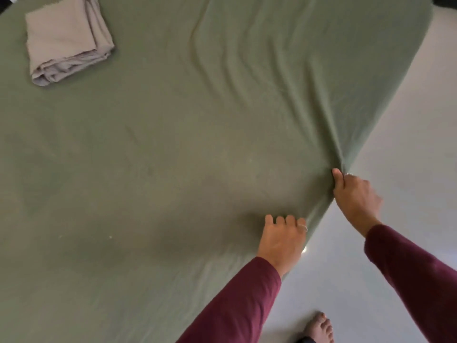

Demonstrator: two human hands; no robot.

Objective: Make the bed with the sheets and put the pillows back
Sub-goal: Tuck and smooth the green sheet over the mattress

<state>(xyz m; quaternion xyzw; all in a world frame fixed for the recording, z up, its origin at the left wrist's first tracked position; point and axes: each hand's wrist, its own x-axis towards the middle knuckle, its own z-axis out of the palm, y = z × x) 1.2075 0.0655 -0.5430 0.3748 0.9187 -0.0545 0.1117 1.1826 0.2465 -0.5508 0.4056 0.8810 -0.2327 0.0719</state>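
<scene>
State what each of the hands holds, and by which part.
The right hand pinches the green bed sheet at its edge by the side of the bed, bunching it. The left hand holds nothing; its fingers press the sheet near that edge.

Left hand [280, 240] palm down, fingers [289, 220] curled at the tips, ring on one finger. Right hand [353, 194] reaches further forward, thumb and fingers pinched together. Both arms extended, dark red sleeves [237, 305] to the wrists. One bare foot [319, 326] below.
</scene>
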